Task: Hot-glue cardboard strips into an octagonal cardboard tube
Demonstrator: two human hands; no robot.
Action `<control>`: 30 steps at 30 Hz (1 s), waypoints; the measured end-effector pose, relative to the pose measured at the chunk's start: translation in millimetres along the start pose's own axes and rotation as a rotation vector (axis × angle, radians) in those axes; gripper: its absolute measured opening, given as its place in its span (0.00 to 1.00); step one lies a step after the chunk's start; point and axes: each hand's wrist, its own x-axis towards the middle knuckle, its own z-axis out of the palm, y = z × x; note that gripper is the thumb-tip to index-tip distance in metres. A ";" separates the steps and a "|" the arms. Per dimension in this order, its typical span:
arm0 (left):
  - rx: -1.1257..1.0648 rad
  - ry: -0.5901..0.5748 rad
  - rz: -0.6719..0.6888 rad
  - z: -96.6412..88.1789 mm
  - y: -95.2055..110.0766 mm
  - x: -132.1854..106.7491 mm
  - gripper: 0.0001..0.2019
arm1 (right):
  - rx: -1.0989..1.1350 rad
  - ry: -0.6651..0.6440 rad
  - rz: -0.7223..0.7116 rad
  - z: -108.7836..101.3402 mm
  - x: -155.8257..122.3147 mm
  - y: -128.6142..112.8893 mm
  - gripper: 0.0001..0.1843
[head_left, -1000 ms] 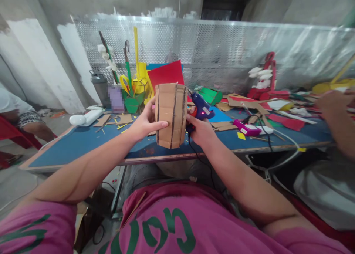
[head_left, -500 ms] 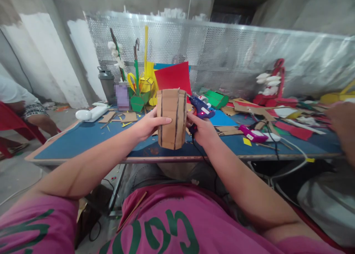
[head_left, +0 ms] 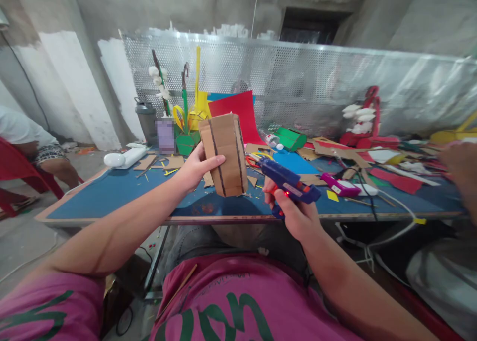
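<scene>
A brown cardboard piece (head_left: 228, 155), built from several joined panels with dark lines along the seams, is gripped in my left hand (head_left: 199, 170) above the table. Its thumb lies across the front panel; the other fingers are hidden behind. My right hand (head_left: 298, 212) is closed round the handle of a blue glue gun (head_left: 290, 179) with a glowing red light. The gun's nozzle points left toward the cardboard's right edge, with a small gap between them. A red sheet (head_left: 238, 115) stands behind the cardboard.
Green (head_left: 288, 139) and yellow paper models stand at the back, near a clear bottle (head_left: 271, 140). Cardboard scraps and a purple box (head_left: 338, 184) lie to the right. A white lamp-like object (head_left: 124, 156) rests at left. Another person's arm (head_left: 460, 172) reaches in at far right.
My right hand has drawn the glue gun right and down, away from the cardboard, and now grips it by the handle. The cardboard has shifted slightly left and tilted.
</scene>
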 end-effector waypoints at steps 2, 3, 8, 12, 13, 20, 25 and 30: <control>0.009 -0.004 0.001 -0.9 -0.4 -0.6 0.48 | -0.159 -0.001 -0.049 0.2 -4.2 -4.5 0.19; 0.013 -0.007 0.004 -1.3 -0.6 -0.8 0.49 | -0.202 0.009 -0.067 0.9 -4.6 -6.0 0.18; 0.039 -0.022 0.023 -1.9 -2.1 -1.0 0.49 | -0.260 0.027 -0.119 7.3 0.7 -8.6 0.14; 0.040 -0.035 0.042 -1.1 -3.8 -0.6 0.50 | -0.341 0.017 -0.219 11.1 5.3 -9.3 0.07; 0.036 -0.036 0.046 -0.7 -3.9 -0.7 0.50 | -0.365 0.012 -0.245 11.5 6.0 -9.6 0.06; 0.056 -0.030 0.045 2.0 -2.3 -3.0 0.51 | -0.524 0.016 -0.355 9.7 7.0 -9.3 0.03; 0.062 -0.042 0.066 -0.1 -5.2 -1.7 0.52 | -0.509 -0.027 -0.377 10.5 6.8 -7.3 0.04; 0.047 -0.038 0.065 -1.7 -6.7 -0.8 0.52 | -0.553 -0.040 -0.414 11.8 7.4 -7.4 0.04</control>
